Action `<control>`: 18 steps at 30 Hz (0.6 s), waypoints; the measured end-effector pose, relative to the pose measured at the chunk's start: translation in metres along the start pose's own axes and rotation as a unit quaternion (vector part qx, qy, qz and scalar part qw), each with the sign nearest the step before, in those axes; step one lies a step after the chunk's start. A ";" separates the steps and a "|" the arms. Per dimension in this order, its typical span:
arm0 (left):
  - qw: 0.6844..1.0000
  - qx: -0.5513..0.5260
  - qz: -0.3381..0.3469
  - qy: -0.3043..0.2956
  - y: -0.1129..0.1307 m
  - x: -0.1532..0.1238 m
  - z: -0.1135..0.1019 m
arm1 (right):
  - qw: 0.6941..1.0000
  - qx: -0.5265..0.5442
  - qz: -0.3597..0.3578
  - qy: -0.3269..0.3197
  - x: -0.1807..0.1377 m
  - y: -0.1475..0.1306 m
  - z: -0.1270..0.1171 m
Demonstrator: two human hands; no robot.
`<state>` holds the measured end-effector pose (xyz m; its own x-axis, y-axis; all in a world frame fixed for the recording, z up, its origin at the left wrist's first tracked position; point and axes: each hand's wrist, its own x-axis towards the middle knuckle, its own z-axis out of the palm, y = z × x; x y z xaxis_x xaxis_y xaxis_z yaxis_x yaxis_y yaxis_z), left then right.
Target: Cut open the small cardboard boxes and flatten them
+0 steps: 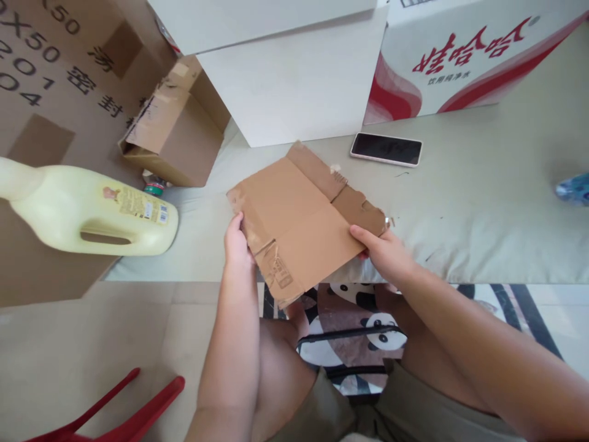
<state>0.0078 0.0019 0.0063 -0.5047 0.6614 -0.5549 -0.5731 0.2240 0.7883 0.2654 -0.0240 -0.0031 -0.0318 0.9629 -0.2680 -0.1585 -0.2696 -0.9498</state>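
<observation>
Between left fingers (235, 223) and right fingers (361, 234): flattened cardboard (299, 212), grasped by both at opposite edges, presumably so it lies spread without sagging. Underside of the grip mostly hidden beneath it. Beyond the fingers: phone (386, 149), near white box (299, 92), perhaps placed there for working room; dark-faced, nothing readable. Left of left fingers: green cap (154, 189), what it closes mostly obscured. Far right of right fingers: blue object (575, 189), cut off by frame, unidentified.

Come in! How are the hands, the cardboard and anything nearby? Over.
Left fingers, right fingers: gripping opposite sides. Cardboard piece: held across near edge of the cloth. Phone beyond it, yellow bottle leftward, neither touching.
</observation>
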 end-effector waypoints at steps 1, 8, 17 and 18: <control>1.000 -0.010 0.001 -0.006 0.000 0.000 0.001 | 0.999 0.034 0.015 0.006 -0.001 -0.002 0.000; 0.998 -0.032 -0.014 -0.050 0.005 -0.001 0.007 | 0.976 0.191 0.062 0.087 -0.004 -0.026 -0.006; 0.997 -0.003 -0.024 -0.072 0.005 -0.016 0.017 | 0.965 0.126 -0.036 0.226 -0.043 -0.080 -0.056; 0.997 -0.003 -0.023 -0.073 0.004 -0.016 0.016 | 0.958 0.116 -0.058 0.256 -0.050 -0.092 -0.073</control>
<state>0.0241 0.0038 0.0231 -0.3776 0.7482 -0.5456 -0.5980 0.2528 0.7606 0.3537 -0.0486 0.0861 0.4771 0.8384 -0.2636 -0.3490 -0.0946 -0.9323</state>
